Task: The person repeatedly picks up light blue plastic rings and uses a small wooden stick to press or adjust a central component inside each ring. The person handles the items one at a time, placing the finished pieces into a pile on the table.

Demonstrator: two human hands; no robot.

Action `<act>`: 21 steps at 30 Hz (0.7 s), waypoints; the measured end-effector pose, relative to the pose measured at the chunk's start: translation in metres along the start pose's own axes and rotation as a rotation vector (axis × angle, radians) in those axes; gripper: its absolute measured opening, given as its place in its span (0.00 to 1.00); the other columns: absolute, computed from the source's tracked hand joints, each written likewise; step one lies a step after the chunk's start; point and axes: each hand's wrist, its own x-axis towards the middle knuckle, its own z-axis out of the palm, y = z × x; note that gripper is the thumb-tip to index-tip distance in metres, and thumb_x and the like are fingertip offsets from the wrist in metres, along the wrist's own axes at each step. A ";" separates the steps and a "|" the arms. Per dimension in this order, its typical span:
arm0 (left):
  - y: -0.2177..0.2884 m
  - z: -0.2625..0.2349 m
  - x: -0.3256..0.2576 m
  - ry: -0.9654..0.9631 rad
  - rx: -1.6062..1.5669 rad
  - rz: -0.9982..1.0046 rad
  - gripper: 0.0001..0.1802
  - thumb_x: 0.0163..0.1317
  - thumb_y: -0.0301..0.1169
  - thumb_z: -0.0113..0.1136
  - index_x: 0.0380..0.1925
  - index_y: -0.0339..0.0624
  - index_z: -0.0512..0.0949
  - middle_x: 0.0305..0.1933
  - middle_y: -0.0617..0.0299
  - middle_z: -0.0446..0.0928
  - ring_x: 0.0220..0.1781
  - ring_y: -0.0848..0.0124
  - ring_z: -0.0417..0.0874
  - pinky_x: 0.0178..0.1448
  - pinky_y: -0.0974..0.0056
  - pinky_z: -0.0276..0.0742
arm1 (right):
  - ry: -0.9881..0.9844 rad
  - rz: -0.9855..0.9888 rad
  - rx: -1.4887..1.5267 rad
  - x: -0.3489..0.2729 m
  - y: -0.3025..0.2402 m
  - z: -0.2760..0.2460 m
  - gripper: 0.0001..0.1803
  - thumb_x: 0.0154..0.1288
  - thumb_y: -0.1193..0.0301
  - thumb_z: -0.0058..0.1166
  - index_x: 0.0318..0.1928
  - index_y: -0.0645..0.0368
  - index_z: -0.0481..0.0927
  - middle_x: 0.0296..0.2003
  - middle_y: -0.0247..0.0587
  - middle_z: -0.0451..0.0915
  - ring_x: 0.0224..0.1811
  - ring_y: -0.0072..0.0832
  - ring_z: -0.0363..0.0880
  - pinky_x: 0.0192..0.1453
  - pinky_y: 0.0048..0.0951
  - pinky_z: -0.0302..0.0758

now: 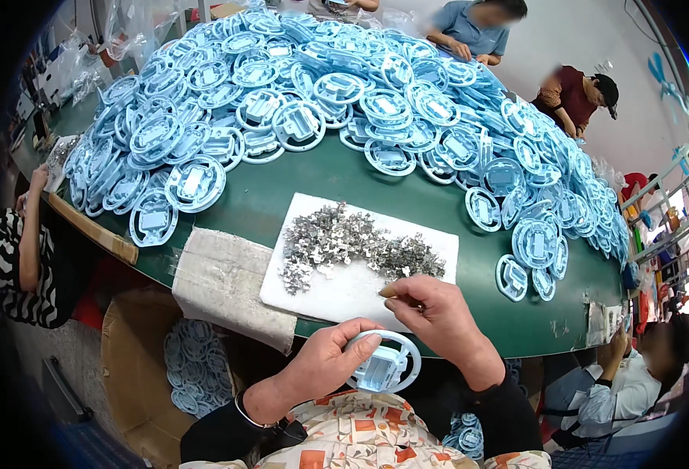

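Note:
My left hand [330, 361] grips a light blue plastic ring-shaped part [383, 367] by its left rim, just off the table's near edge. The part has a boxy compartment across its middle. To its upper right, my right hand [430, 311] is over the near edge of a white foam sheet [344, 301], thumb and index finger pinched together. Whatever sits between those fingertips is too small to make out. On the foam lies a heap of small silvery metal pieces [337, 242], just beyond my right fingertips.
A large pile of similar blue parts [297, 94] covers the far side of the green table [243, 195]. A pale cloth-like pad [223, 281] lies left of the foam. Below the table edge stands a cardboard box [129, 367] holding more blue parts. Several people sit around the table.

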 end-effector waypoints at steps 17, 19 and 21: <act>0.006 -0.034 -0.011 0.115 -0.239 0.008 0.15 0.77 0.35 0.52 0.50 0.34 0.78 0.42 0.65 0.83 0.42 0.82 0.80 0.47 0.73 0.78 | 0.105 -0.249 -0.524 0.070 0.011 0.038 0.06 0.60 0.71 0.64 0.39 0.52 0.82 0.31 0.36 0.80 0.32 0.39 0.84 0.33 0.38 0.81; 0.007 -0.033 -0.012 0.122 -0.247 0.005 0.15 0.77 0.36 0.52 0.50 0.34 0.78 0.42 0.65 0.83 0.42 0.83 0.80 0.47 0.73 0.78 | 0.113 -0.204 -0.440 0.070 0.012 0.033 0.05 0.61 0.72 0.63 0.38 0.53 0.82 0.31 0.37 0.81 0.32 0.40 0.84 0.34 0.37 0.80; 0.007 -0.033 -0.011 0.118 -0.252 0.005 0.15 0.77 0.36 0.52 0.50 0.34 0.78 0.43 0.64 0.83 0.43 0.82 0.80 0.48 0.73 0.78 | 0.105 -0.156 -0.361 0.070 0.013 0.027 0.05 0.61 0.73 0.63 0.38 0.55 0.83 0.31 0.38 0.82 0.31 0.39 0.84 0.34 0.35 0.80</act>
